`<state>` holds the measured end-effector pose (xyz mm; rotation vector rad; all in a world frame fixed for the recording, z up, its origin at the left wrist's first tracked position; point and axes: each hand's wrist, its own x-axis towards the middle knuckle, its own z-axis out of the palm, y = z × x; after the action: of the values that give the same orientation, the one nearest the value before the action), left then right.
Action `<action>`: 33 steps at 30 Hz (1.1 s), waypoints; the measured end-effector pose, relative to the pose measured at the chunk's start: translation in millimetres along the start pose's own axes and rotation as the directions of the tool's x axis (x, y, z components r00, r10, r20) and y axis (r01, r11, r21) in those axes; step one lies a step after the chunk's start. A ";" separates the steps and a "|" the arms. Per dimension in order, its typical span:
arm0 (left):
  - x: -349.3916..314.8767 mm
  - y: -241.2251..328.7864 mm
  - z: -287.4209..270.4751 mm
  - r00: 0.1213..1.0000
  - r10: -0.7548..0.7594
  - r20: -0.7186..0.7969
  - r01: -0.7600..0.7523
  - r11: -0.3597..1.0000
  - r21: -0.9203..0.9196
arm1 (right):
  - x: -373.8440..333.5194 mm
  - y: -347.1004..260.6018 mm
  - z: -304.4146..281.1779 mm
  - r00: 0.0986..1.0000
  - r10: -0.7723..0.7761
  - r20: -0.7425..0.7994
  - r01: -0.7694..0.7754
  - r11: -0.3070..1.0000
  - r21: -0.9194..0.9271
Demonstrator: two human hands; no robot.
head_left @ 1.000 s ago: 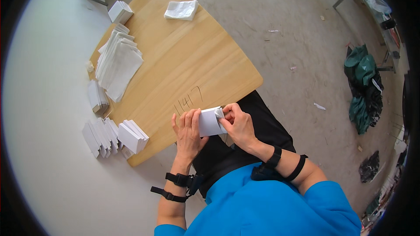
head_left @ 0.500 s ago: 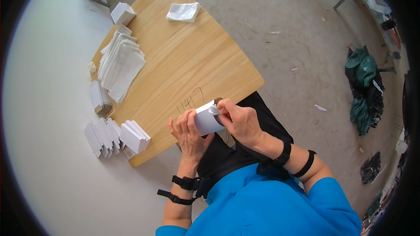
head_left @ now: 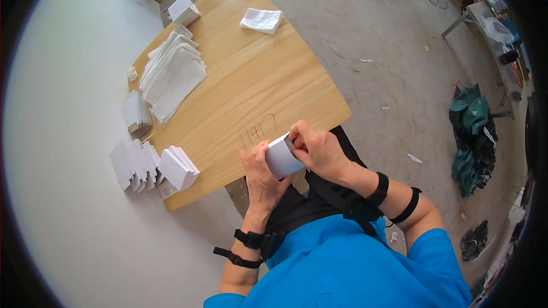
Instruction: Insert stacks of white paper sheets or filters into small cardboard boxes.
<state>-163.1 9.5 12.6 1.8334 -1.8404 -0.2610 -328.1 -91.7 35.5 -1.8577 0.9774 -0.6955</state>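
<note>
A small white carton (head_left: 283, 158) is held over my lap at the table's near edge. My left hand (head_left: 264, 178) grips it from the left, fingers wrapped around its side. At the carton's right end, which looks open, my right hand (head_left: 317, 149) has its fingertips pinched together and partly inside. A greyish edge shows beside those fingertips, but what they hold is hidden.
The wooden table (head_left: 268, 74) carries a fanned stack of white sheets or pouches (head_left: 174, 74) and a folded white pile (head_left: 261, 20). White cartons (head_left: 179, 168) stand along its left edge near the wall. Green and black bags (head_left: 474, 137) lie on the floor at right.
My right fingertips have gone deeper into the carton's end. The white layered piece that showed between them is now mostly out of sight. The whole view has shifted slightly.
</note>
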 end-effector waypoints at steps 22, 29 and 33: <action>-9.2 35.4 -13.7 0.814 0.007 -0.580 0.020 0.999 0.040 | -51.9 -104.3 -3.9 0.604 -0.789 0.113 0.701 0.459 -0.546; -34.9 37.5 -21.5 0.898 -0.152 -0.413 0.094 0.983 -0.157 | -50.9 -92.8 -8.2 0.586 -0.796 0.150 0.741 0.452 -0.497; -38.0 39.4 -9.3 0.862 -0.158 -0.482 0.107 0.985 -0.132 | -57.8 -92.6 0.0 0.562 -0.823 0.079 0.735 0.453 -0.505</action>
<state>-195.0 51.1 31.0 1.7562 -1.3268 0.0666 -327.2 -16.4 114.5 -2.7929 0.3079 -1.2721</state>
